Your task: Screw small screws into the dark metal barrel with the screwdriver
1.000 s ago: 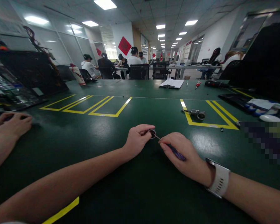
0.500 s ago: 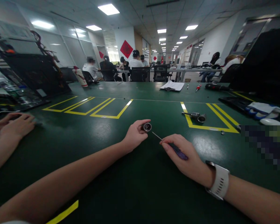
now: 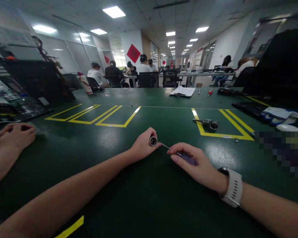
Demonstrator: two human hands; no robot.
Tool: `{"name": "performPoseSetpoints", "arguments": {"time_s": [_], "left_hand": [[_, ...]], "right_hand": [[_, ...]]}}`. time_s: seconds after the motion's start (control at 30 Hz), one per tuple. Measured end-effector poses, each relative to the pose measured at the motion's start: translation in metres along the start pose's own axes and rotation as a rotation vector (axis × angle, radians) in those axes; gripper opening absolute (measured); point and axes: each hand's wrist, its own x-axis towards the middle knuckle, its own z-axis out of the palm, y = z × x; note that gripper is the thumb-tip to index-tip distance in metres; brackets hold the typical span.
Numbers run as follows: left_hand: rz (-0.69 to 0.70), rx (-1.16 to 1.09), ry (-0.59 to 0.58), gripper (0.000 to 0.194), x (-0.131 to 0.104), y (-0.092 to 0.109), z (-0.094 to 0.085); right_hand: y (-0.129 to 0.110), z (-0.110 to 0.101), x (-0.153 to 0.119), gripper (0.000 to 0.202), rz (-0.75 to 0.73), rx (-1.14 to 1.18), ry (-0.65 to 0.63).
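Green table (image 3: pixel 164 115) carries it all: at far left, another person's hand (image 3: pixel 17 137), then boxes marked in yellow tape (image 3: pixel 119 126). Next comes the left hand (image 3: pixel 142 146), fingers clamped on a metal cup (image 3: pixel 153 141), which is held with its open end facing the camera. Just right of the cup is the tip of a screwdriver (image 3: pixel 187 158) (whether they touch, I cannot tell). The right hand (image 3: pixel 197 162) is closed around its purplish handle, a pale-strapped watch (image 3: pixel 234 188) at the wrist. Beyond it, a metal tool (image 3: pixel 207 122) lies across the tape; a mouse (image 3: pixel 288 127) sits farther right.
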Motion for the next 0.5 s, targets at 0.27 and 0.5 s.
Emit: {"name": "performPoseSetpoints", "arguments": {"time_s": [0.27,0.5], "left_hand": [[0.089,0.063,-0.176,0.020,-0.003,0.007,0.001],[0.242,0.137,-0.141,0.015,-0.006,0.007,0.004]], "right_hand": [[-0.002,0.001,-0.003,0.014,-0.116,-0.074,-0.064],[-0.010,0.006,-0.004,0.014,-0.145,-0.141,-0.113]]}}
